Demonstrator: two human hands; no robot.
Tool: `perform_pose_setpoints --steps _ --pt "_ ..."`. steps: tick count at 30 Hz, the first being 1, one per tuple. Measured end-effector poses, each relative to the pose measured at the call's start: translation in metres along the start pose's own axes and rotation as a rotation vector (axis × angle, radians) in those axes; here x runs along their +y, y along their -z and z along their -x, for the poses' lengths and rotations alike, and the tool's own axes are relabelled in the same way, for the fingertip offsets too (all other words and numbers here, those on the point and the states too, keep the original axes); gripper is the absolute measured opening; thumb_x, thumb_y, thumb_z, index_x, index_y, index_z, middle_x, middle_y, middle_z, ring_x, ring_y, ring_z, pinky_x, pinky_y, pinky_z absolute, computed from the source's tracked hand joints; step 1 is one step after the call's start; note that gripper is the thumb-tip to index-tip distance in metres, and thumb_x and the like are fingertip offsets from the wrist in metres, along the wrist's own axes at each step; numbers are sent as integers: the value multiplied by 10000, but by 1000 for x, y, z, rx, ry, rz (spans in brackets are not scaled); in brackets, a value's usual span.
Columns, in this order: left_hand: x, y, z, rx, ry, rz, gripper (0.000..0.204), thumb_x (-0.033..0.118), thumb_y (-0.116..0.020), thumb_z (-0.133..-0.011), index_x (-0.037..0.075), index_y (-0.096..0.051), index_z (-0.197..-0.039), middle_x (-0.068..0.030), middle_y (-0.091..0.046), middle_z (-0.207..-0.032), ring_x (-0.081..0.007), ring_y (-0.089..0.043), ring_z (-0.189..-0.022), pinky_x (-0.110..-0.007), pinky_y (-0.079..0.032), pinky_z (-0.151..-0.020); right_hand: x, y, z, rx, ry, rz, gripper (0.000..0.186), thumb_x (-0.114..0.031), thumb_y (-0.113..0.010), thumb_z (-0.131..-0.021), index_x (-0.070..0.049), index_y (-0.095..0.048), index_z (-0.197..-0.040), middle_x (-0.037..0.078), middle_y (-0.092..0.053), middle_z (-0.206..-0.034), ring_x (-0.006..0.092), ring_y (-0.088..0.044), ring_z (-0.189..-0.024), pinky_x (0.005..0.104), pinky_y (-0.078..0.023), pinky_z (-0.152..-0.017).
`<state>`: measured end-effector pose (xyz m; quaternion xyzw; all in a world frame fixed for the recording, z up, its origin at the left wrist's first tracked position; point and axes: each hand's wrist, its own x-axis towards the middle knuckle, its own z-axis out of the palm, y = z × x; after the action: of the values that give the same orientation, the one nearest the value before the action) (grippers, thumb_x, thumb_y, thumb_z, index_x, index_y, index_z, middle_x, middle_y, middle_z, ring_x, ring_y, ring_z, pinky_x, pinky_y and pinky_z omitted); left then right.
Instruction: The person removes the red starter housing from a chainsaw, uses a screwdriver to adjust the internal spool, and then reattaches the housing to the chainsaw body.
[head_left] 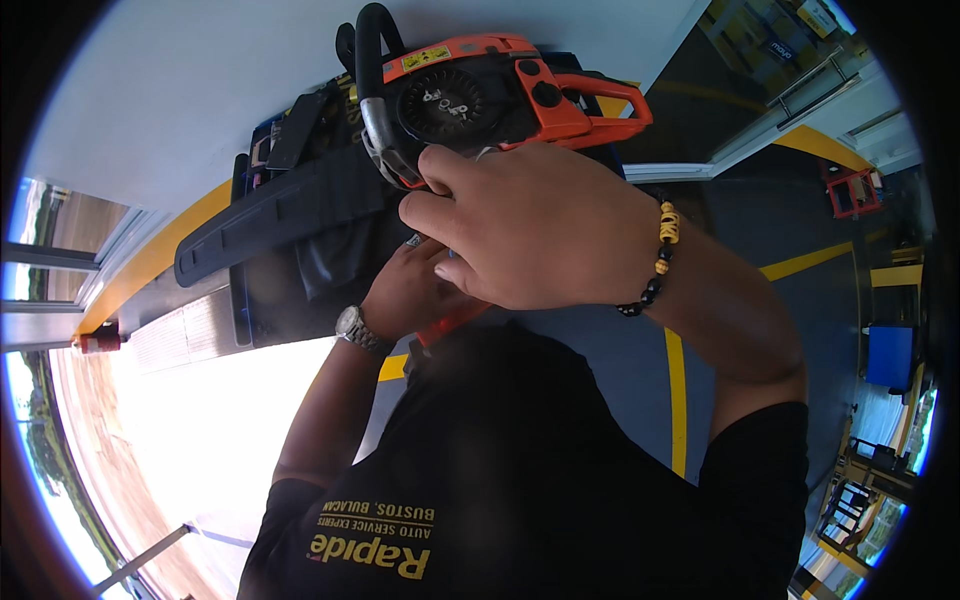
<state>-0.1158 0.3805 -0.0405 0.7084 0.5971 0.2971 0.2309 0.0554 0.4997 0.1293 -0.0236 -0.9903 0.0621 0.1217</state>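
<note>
An orange and black chainsaw [535, 85] lies in front of me, with its black front handle [370, 60] standing up. A long black bar cover [280, 215] points to the left. My right hand [530, 230] is closed, its fingers curled at the saw's near side; whatever they grip is hidden. Below and left of it, my left hand [405, 285] has its fingers bent inward, partly covered by the right hand. What it holds cannot be made out. Close under both hands shows a red-orange part [455, 320], mostly covered.
Beneath the saw is a dark stand or cart top [285, 300] with dark items on it. A white wall [180, 90] rises behind. Yellow lines [677, 400] cross the grey floor. A red rack [853, 192] and a blue box [889, 355] stand far right.
</note>
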Motion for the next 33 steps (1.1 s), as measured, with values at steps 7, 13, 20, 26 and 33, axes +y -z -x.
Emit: perform_pose_setpoints --steps 7,13,20,26,33 --pt "7 3 5 -118 109 -89 423 367 -760 -825 89 -680 -1133 -113 -680 -1095 -334 -615 -1088 -437 -499 -941 -1 3 -7 -88 26 39 184 -223 -665 -885 -83 -627 -999 112 -583 -956 271 -697 -771 392 -563 -634" --pt "5 -3 6 60 0 -81 433 376 -760 -822 82 -670 -1126 -119 -689 -1002 -311 -661 -968 -429 -523 -883 4 -3 -4 -36 83 -85 199 -239 -668 -869 -92 -630 -997 108 -606 -858 288 -701 -706 416 -558 -586" --pt "-2 -8 8 18 79 -42 386 364 -767 -815 81 -684 -1065 -105 -684 -954 -308 -668 -928 -418 -535 -829 0 4 -4 -92 50 -58 249 -276 -667 -886 -70 -622 -1018 124 -641 -841 297 -704 -687 415 -549 -553" --pt "14 -2 4 -37 145 -83 275 327 -754 -834 86 -702 -958 -94 -695 -913 -283 -677 -851 -408 -544 -780 -10 8 -7 -212 -61 80 297 -272 -662 -904 -67 -637 -1117 142 -664 -863 285 -709 -720 378 -560 -617" --pt "0 -7 8 -18 39 -103 269 336 -734 -843 96 -711 -964 -89 -699 -907 -281 -673 -845 -414 -545 -778 -20 17 -14 -318 -225 48 340 -249 -654 -908 -68 -633 -1194 148 -658 -844 276 -696 -677 373 -559 -595"
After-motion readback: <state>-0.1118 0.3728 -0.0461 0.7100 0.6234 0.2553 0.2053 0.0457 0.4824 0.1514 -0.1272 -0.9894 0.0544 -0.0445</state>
